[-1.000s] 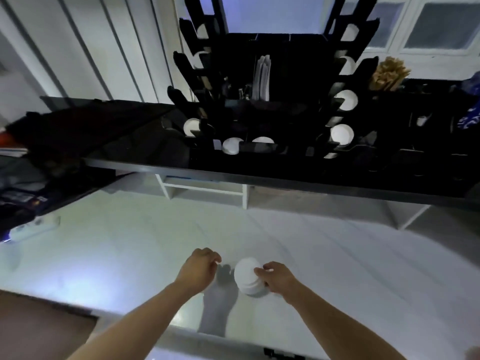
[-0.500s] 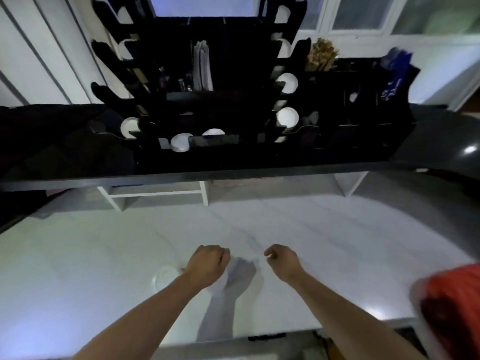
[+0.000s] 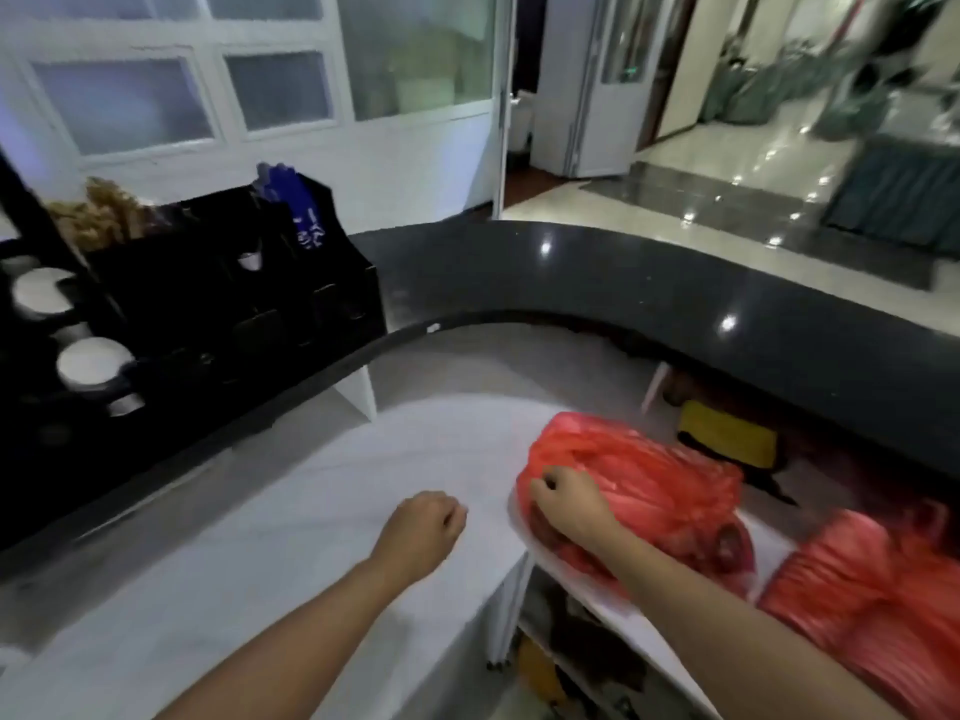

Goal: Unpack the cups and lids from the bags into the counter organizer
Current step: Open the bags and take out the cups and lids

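A: What is hard to make out here?

B: Quite a lot. The red plastic bag under the right hand is crumpled and its contents are hidden, so cups or lids inside it cannot be confirmed. A second red bag at the lower right is blurred and cut off by the frame edge. The dark shelves below the white counter hold things too dim to name.

A: And the hands?

B: The right hand lies on the near end of the first bag with its fingers curled onto the plastic; it appears to pinch the bag, though the fingertips are partly hidden. The left hand hovers over the white counter with its fingers curled into a loose fist, holding nothing.

A: Where is the organizer?

B: The black counter organizer stands at the left on the raised dark ledge, well apart from both bags. Its left part is cut off. Two white round cup ends show in its side slots, a blue packet sticks up from a rear compartment, and a tan bundle sits beside it, too blurred to identify.

A: And the surroundings?

B: The white counter curves along under the glossy dark ledge. A yellow object sits under the ledge beyond the first bag. Behind are white-framed frosted windows, an open doorway, and a shiny tiled floor with reflected lights.
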Demonstrator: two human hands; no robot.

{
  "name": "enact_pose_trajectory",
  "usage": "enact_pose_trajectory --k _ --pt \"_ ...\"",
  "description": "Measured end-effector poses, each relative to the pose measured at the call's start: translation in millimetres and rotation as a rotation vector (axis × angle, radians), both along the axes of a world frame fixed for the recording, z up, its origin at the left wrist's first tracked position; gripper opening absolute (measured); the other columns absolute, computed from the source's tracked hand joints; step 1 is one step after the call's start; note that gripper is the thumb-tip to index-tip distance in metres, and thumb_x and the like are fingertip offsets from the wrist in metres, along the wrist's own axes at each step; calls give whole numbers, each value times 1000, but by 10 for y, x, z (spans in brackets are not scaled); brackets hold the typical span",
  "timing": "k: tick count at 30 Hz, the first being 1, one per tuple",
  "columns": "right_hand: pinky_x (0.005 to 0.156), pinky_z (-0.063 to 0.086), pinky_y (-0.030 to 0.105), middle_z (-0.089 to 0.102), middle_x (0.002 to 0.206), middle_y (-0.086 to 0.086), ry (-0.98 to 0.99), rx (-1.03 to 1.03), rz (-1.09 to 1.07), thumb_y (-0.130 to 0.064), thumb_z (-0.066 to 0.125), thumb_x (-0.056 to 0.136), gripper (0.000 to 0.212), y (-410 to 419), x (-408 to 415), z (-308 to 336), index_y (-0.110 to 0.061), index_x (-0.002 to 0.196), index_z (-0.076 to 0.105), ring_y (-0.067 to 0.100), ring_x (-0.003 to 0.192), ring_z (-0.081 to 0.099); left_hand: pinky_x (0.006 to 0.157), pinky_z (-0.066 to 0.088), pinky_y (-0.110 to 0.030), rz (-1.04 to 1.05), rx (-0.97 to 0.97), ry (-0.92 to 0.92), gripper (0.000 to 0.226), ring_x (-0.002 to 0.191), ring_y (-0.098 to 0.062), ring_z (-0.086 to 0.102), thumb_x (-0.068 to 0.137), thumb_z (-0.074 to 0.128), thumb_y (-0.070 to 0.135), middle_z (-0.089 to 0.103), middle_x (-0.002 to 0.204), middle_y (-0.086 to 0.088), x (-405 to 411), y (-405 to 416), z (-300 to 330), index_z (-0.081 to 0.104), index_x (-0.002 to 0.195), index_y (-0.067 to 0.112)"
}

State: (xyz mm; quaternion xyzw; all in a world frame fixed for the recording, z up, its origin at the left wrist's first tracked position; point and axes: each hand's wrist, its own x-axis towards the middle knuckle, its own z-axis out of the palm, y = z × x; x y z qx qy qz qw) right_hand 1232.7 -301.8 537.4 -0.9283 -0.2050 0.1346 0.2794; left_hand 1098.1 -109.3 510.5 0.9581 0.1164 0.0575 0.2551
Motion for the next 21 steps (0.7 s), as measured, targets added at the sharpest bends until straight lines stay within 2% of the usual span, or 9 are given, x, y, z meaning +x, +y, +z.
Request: enact_pose_trajectory --k 3,6,10,12,14,15,17,19,21 --pt "59 37 42 48 56 6 -44 -8 -105 -31 54 89 37 -529 358 75 -10 60 43 31 64 53 75 44 -37 -141 18 -51 32 79 -23 52 100 49 25 53 75 -2 556 -467 73 44 69 21" --pt "55 27 40 42 55 4 -34 -46 -200 -30 51 87 34 -1068 692 45 -13 61 37 30 62 47 80 46 -39 -276 36 -97 24 84 -25 56 98 50 25 60 83 -5 1080 -972 63 52 75 21" --pt "53 21 39 40 61 4 -32 -39 -290 -30 48 92 32 -1634 1017 -103 -19 66 33 24 58 38 94 44 -36 -414 44 -110 23 100 -20 58 96 50 27 66 103 -1 1609 -1509 -74 70 104 19" --pt "54 27 39 45 67 5 -37 31 -363 -29 49 93 29 -1862 1124 -197 -18 69 37 26 63 44 97 44 -35 -433 36 -93 27 104 -19 59 96 50 28 68 108 0 1784 -1734 -151 71 111 19" --pt "67 44 41 53 90 7 -7 25 -414 -33 51 96 21 -2024 1214 -283 -16 84 51 31 84 55 97 45 -37 -439 23 -53 31 106 -21 60 95 49 27 69 111 -2 1912 -1916 -199 71 114 17" --pt "81 49 42 54 107 10 36 -20 -434 -39 53 97 25 -2080 1252 -342 -15 101 57 35 99 56 96 46 -37 -443 18 -25 32 106 -22 61 95 49 27 70 112 -3 1966 -1984 -221 71 115 17" --pt "101 43 44 45 133 18 149 -110 -480 -51 55 96 57 -2145 1296 -461 -13 137 47 41 124 48 95 46 -36 -470 23 25 34 106 -23 61 93 47 26 70 114 -4 2056 -2090 -246 71 116 19" --pt "109 37 47 34 144 22 217 -95 -537 -57 58 93 80 -2145 1324 -565 -11 152 28 45 133 39 95 46 -34 -534 17 76 34 109 -23 62 92 47 23 71 116 -4 2150 -2151 -262 70 116 17" --pt "110 36 48 26 150 25 276 -66 -576 -58 63 90 92 -2124 1371 -667 -13 155 17 48 135 36 100 44 -31 -621 4 139 36 116 -22 60 92 46 22 69 124 -4 2247 -2175 -284 69 119 16"
